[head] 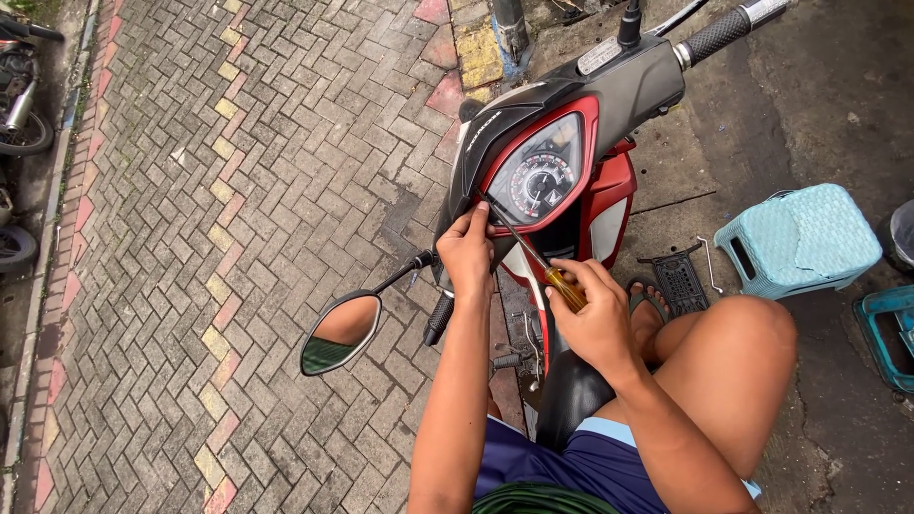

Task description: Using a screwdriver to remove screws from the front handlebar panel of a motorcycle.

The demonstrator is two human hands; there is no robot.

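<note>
The screwdriver [533, 255] lies on a slant, its long axis running from the yellow handle at lower right up and left to a tip set at the lower left rim of the speedometer cluster [538, 176]; the right hand [595, 319] has its fingers closed round the handle; the left hand [466, 252] sits nearer the tip, fingers curled shut on the scooter's red-and-black headlight cowl [495, 133] just beside the shaft; a mirror [340, 333] hangs lower left; a pale blue stool [800, 238] stands well apart on the right.
</note>
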